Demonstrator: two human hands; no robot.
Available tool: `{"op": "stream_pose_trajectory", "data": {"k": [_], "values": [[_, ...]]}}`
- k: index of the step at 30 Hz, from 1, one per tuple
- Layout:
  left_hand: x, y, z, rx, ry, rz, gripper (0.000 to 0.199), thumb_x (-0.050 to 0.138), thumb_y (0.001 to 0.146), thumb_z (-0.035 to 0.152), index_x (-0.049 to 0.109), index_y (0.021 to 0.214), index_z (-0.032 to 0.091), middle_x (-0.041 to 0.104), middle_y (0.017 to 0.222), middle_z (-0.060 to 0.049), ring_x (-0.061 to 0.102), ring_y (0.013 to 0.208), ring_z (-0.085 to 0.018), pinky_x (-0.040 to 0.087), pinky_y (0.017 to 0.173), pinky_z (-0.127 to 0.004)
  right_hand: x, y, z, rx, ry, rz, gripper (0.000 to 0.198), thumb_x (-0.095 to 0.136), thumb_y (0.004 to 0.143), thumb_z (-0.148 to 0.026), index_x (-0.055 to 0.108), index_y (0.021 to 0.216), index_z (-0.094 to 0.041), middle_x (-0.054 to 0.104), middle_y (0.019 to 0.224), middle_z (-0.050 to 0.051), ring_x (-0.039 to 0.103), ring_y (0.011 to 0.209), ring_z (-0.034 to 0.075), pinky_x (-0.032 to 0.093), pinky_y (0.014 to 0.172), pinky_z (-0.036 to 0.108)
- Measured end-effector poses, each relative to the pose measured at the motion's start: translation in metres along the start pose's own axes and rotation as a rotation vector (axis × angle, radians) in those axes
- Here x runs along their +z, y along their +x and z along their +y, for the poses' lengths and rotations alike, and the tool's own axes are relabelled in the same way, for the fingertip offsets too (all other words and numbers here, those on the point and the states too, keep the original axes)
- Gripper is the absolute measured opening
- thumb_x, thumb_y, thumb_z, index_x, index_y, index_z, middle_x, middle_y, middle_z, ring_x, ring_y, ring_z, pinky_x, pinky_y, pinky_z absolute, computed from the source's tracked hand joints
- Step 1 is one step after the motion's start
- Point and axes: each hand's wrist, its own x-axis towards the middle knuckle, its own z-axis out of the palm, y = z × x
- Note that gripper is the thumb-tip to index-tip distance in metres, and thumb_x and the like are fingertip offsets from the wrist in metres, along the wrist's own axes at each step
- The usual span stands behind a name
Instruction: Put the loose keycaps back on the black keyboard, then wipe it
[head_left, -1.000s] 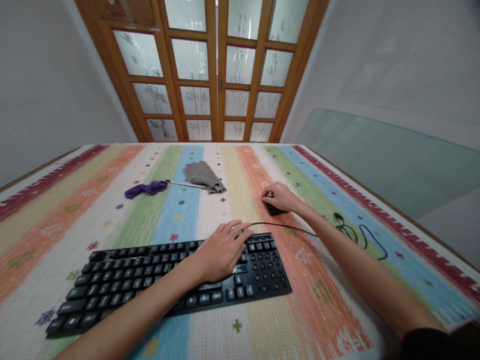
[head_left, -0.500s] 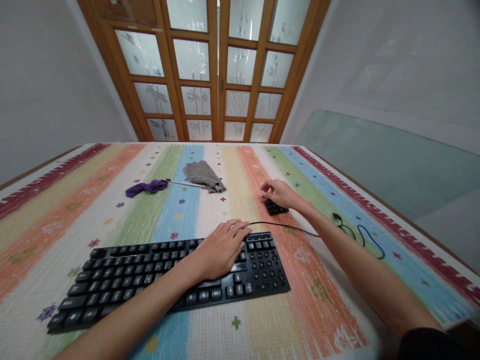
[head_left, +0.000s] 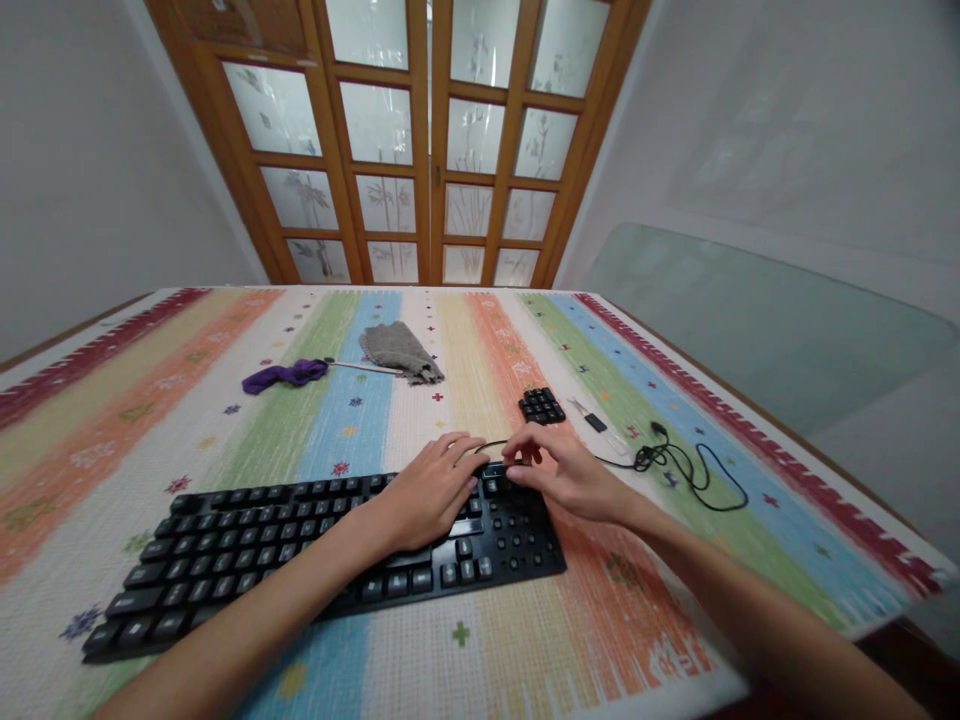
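Observation:
A black keyboard (head_left: 270, 550) lies across the striped cloth, with bare key stems on much of its number pad. My left hand (head_left: 439, 490) rests palm down on it, fingers stretched toward the back edge. Over the number pad's upper right corner is my right hand (head_left: 559, 470), thumb and fingers pinched together. Whatever sits between those fingertips is hidden. Just behind, several loose black keycaps (head_left: 541, 405) form a tight group. To their right lies a small tool with a black grip and thin wire ends (head_left: 595, 422), apart from both hands.
The keyboard's black cable (head_left: 679, 465) runs right and coils on the striped tablecloth (head_left: 480, 665). Farther back lie a grey cloth (head_left: 401, 350), a thin stick (head_left: 367, 367) and a purple cloth (head_left: 285, 376). A pale glass-like panel (head_left: 750, 300) leans by the right wall.
My right hand has moved from the keycap group back toward me, to the number pad's top corner. The keycaps and wire-ended tool now show uncovered. My left hand stays on the keyboard.

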Motion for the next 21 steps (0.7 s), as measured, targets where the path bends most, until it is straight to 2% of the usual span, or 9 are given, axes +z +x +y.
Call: {"op": "stream_pose_trajectory", "data": {"k": [3,7,15,18,21], "values": [[-0.001,0.0,0.001,-0.006,-0.012,-0.003,0.034,0.038,0.102,0.018,0.048,0.134,0.02,0.053,0.14,-0.012,0.044,0.133,-0.027,0.041,0.111,-0.052,0.014,-0.015,-0.007,-0.025,-0.036,-0.023,0.008,0.061,0.094,-0.024,0.061,0.1,-0.019,0.065,0.093,0.003,0.059,0.081,0.015,0.049,0.075,0.029],[-0.001,-0.001,0.002,0.0,-0.024,0.011,0.034,0.038,0.102,0.018,0.049,0.134,0.021,0.054,0.139,-0.012,0.045,0.132,-0.027,0.043,0.11,-0.052,0.026,-0.021,-0.008,-0.124,-0.155,-0.018,0.005,0.058,0.097,-0.021,0.06,0.1,-0.019,0.066,0.094,0.005,0.06,0.088,0.018,0.051,0.08,0.033],[-0.001,-0.002,0.002,0.06,-0.041,0.084,0.028,0.043,0.098,0.014,0.056,0.123,0.018,0.058,0.132,-0.013,0.048,0.128,-0.027,0.046,0.107,-0.05,0.04,-0.022,0.0,-0.342,-0.371,0.048,0.013,0.051,0.101,-0.02,0.062,0.102,-0.016,0.068,0.093,0.01,0.06,0.088,0.022,0.053,0.078,0.038],[-0.003,-0.003,0.004,0.093,-0.092,0.131,0.019,0.048,0.097,0.014,0.061,0.109,0.017,0.061,0.128,-0.013,0.05,0.124,-0.026,0.047,0.105,-0.048,0.041,-0.024,0.001,-0.337,-0.358,0.071,0.011,0.052,0.1,-0.02,0.062,0.104,-0.017,0.069,0.091,0.009,0.061,0.088,0.023,0.054,0.078,0.04],[-0.006,-0.003,0.007,0.137,-0.167,0.161,0.016,0.05,0.094,0.012,0.064,0.1,0.017,0.062,0.124,-0.012,0.052,0.12,-0.025,0.048,0.102,-0.047,0.042,-0.026,0.001,-0.274,-0.3,0.084,0.011,0.054,0.099,-0.022,0.061,0.108,-0.02,0.069,0.094,0.008,0.063,0.089,0.022,0.053,0.078,0.039]]}}
